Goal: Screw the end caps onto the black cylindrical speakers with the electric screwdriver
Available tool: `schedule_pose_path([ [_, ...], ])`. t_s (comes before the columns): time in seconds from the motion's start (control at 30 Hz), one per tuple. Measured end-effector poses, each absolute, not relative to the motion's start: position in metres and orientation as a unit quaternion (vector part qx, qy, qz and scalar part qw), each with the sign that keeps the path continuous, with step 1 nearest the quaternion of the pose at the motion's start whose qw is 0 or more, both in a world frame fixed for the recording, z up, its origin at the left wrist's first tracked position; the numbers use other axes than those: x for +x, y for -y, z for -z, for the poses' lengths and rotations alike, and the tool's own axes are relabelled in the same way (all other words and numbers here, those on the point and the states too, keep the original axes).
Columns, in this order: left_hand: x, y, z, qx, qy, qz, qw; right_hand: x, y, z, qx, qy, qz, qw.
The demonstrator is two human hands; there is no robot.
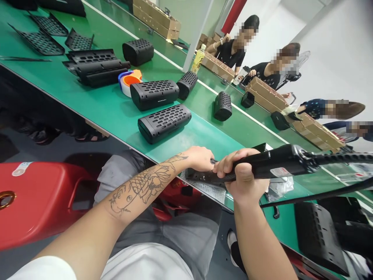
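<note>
My right hand (247,175) is wrapped around a black electric screwdriver (275,161), which lies nearly level with its coiled cord leading off to the right. The front end of the tool points left, toward my left hand (201,158). My left hand is closed over the table edge, its fingertips mostly hidden, next to a dark perforated part (204,177). What exactly it grips cannot be made out. Just beyond stand two black speaker-like housings with slotted covers, a nearer housing (164,122) and a farther housing (154,94).
Left along the green table (107,112) lie stacked black covers (96,68), loose perforated panels (43,39) and tape rolls (128,82). Several housings stand farther back. A large black piece (319,233) is at right. A red stool (43,202) stands at left. People sit opposite behind cardboard trays (265,93).
</note>
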State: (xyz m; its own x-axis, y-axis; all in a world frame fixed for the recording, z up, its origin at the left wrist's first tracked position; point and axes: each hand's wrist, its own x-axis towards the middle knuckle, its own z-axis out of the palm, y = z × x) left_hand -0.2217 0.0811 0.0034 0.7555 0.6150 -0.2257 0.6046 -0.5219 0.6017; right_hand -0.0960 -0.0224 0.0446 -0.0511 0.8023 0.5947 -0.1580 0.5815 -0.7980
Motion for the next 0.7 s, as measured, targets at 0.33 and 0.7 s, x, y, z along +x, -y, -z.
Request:
schedule_pose_path([
  [0.33, -0.218, -0.088, 0.009, 0.872, -0.328, -0.035, 0.363, -0.095, 0.02, -0.037, -0.24, 0.63, -0.431, 0.601],
  [0.7, -0.216, -0.093, 0.012, 0.878, -0.318, -0.038, 0.357, -0.09, 0.021, -0.032, -0.247, 0.653, -0.432, 0.572],
])
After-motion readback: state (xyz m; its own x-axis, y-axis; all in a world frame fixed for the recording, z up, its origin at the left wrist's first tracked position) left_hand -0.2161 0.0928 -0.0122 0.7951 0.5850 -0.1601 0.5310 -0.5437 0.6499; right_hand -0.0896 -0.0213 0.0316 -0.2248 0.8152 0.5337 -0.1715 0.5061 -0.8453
